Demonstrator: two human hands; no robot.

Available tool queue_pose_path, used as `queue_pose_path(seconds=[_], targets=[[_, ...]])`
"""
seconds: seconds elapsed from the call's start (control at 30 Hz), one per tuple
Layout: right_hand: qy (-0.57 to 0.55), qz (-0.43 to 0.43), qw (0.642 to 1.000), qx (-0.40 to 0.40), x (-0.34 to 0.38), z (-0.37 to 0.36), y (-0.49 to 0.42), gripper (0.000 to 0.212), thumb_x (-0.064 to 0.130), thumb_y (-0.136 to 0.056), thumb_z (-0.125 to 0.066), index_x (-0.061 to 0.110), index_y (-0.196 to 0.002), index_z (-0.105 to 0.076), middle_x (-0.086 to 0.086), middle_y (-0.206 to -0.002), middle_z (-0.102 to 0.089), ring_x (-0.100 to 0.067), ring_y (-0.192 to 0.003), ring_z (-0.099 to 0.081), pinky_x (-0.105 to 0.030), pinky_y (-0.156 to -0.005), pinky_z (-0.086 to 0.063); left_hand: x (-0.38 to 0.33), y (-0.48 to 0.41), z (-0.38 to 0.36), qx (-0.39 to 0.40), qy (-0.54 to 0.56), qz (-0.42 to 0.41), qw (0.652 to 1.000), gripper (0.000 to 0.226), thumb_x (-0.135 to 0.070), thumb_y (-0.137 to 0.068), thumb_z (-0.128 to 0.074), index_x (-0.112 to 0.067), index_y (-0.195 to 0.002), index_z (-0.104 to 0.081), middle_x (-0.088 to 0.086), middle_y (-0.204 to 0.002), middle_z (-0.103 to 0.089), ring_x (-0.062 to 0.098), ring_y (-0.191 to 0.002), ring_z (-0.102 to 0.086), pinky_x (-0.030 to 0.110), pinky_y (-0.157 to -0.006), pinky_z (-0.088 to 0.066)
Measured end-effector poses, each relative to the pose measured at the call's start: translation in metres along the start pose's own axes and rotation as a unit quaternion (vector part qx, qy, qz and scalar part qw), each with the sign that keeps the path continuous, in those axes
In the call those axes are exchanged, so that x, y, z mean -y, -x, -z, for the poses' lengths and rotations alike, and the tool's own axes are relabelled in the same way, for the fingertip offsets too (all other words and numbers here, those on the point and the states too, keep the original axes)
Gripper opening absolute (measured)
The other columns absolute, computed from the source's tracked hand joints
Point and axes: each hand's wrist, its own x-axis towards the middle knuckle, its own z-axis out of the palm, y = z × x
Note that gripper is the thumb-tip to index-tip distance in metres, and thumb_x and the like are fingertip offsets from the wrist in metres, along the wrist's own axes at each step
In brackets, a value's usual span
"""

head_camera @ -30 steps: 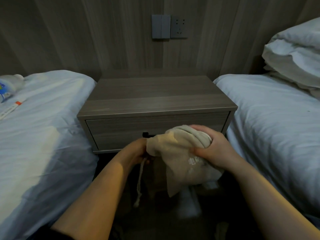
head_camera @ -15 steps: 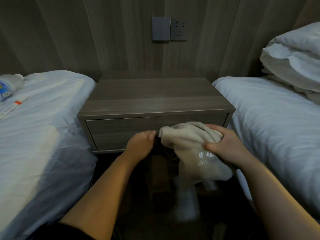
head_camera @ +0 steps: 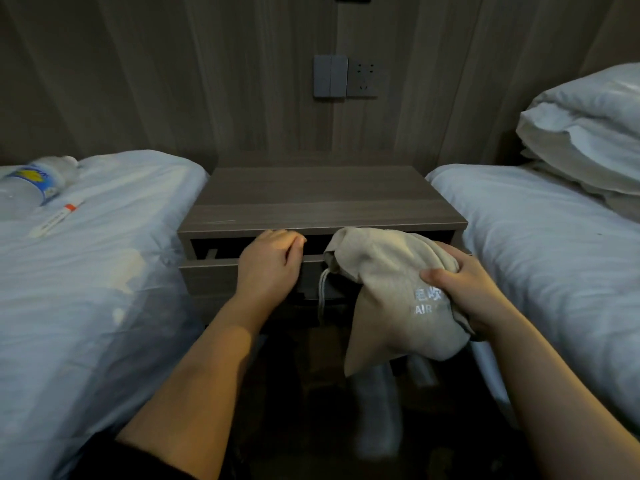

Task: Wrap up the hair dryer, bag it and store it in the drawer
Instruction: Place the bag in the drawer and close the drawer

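Note:
A beige drawstring bag (head_camera: 384, 282) with pale lettering bulges with something inside; the hair dryer itself is hidden. My right hand (head_camera: 464, 292) grips the bag from the right, holding it in front of the nightstand. Its gathered neck points left and a cord dangles down. The drawer (head_camera: 211, 271) of the wooden nightstand (head_camera: 322, 199) is pulled partly out, showing a dark gap under the top. My left hand (head_camera: 270, 261) rests over the drawer front's top edge, fingers curled into the gap.
White beds flank the nightstand on both sides. On the left bed lie a plastic water bottle (head_camera: 33, 185) and a slim white tube (head_camera: 57, 216). Pillows (head_camera: 588, 129) are stacked on the right bed. A switch and socket (head_camera: 344, 76) sit on the wall.
My left hand let go of the bag's neck, reached the drawer front and pulled the drawer partly open. My right hand kept the bag and moved it slightly right.

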Motion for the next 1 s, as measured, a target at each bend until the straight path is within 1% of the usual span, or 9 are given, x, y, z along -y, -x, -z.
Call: queue_pose_path(seconds=[0.13,0.27,0.4,0.47,0.57,0.67,0.8,0.9,1.0], targets=[[-0.087,-0.026,0.996,0.001,0.004,-0.008,0.0,0.048,0.015,-0.064,-0.063,0.025,-0.111,-0.063,-0.002,-0.103,-0.069,-0.017,-0.09,-0.065,-0.028,-0.07,-0.05,-0.006,-0.006,0.009,0.145,0.044,0.115,0.982,0.048,-0.038,-0.1,-0.03,-0.013,-0.091,-0.071,0.007,-0.093,-0.07,0.025,-0.094,-0.061,0.034,-0.078,-0.042],[-0.208,-0.071,0.975,-0.033,0.006,-0.013,-0.002,0.024,0.009,-0.082,-0.056,0.017,-0.103,-0.065,-0.002,-0.081,-0.074,-0.015,-0.072,-0.069,-0.027,-0.061,-0.055,-0.005,-0.016,0.018,0.162,0.156,0.195,0.955,0.062,-0.047,-0.099,-0.018,-0.02,-0.085,-0.072,0.0,-0.08,-0.071,0.019,-0.087,-0.064,0.038,-0.088,-0.045],[-0.286,-0.146,0.947,-0.02,0.02,-0.008,-0.013,0.032,0.022,-0.077,-0.061,0.01,-0.106,-0.067,-0.008,-0.086,-0.073,-0.021,-0.079,-0.068,-0.034,-0.079,-0.052,-0.008,-0.018,0.025,0.229,0.26,0.272,0.898,0.07,-0.055,-0.096,-0.01,-0.017,-0.094,-0.069,0.006,-0.068,-0.069,0.019,-0.08,-0.064,0.036,-0.085,-0.044],[-0.272,-0.192,0.943,0.008,0.036,-0.005,-0.018,0.022,0.023,-0.08,-0.059,0.007,-0.089,-0.071,-0.009,-0.076,-0.073,-0.021,-0.07,-0.069,-0.035,-0.08,-0.05,-0.011,-0.018,0.026,0.296,0.274,0.287,0.869,0.076,-0.058,-0.094,-0.006,-0.015,-0.11,-0.066,0.007,-0.067,-0.07,0.017,-0.078,-0.065,0.03,-0.076,-0.042],[-0.218,-0.232,0.946,0.056,0.05,-0.004,-0.027,0.029,0.022,-0.086,-0.052,0.007,-0.071,-0.073,-0.009,-0.065,-0.072,-0.02,-0.058,-0.069,-0.036,-0.077,-0.048,-0.015,-0.018,0.023,0.36,0.36,0.344,0.789,0.078,-0.062,-0.092,-0.007,-0.01,-0.122,-0.057,0.01,-0.066,-0.072,0.02,-0.069,-0.068,0.028,-0.063,-0.048],[-0.15,-0.271,0.945,0.108,0.059,-0.012,-0.033,0.024,0.022,-0.08,-0.055,0.007,-0.073,-0.073,-0.01,-0.07,-0.072,-0.023,-0.07,-0.066,-0.035,-0.077,-0.047,-0.021,-0.019,0.017,0.364,0.489,0.416,0.675,0.088,-0.067,-0.089,-0.006,-0.001,-0.129,-0.048,0.018,-0.082,-0.073,0.027,-0.065,-0.069,0.034,-0.061,-0.052],[-0.061,-0.309,0.939,0.14,0.065,-0.022,-0.045,0.024,0.025,-0.087,-0.049,0.008,-0.083,-0.067,-0.01,-0.07,-0.069,-0.021,-0.068,-0.063,-0.032,-0.07,-0.046,-0.022,-0.017,0.013,0.335,0.549,0.464,0.61,0.097,-0.075,-0.083,-0.009,0.0,-0.133,-0.046,0.024,-0.123,-0.059,0.031,-0.09,-0.064,0.037,-0.068,-0.053],[-0.048,-0.316,0.939,0.128,0.062,-0.031,-0.049,0.015,0.022,-0.087,-0.052,0.012,-0.081,-0.062,-0.008,-0.072,-0.062,-0.018,-0.069,-0.056,-0.029,-0.065,-0.043,-0.024,-0.015,0.013,0.345,0.554,0.465,0.597,0.089,-0.076,-0.082,-0.019,-0.006,-0.124,-0.054,0.016,-0.11,-0.063,0.029,-0.097,-0.059,0.039,-0.08,-0.048],[-0.065,-0.312,0.944,0.089,0.048,-0.036,-0.055,0.016,0.017,-0.08,-0.057,0.016,-0.064,-0.054,-0.003,-0.067,-0.052,-0.015,-0.063,-0.049,-0.028,-0.063,-0.039,-0.033,-0.014,0.019,0.336,0.547,0.454,0.618,0.048,-0.062,-0.087,-0.041,-0.02,-0.102,-0.058,0.008,-0.096,-0.062,0.024,-0.09,-0.059,0.042,-0.08,-0.049]])
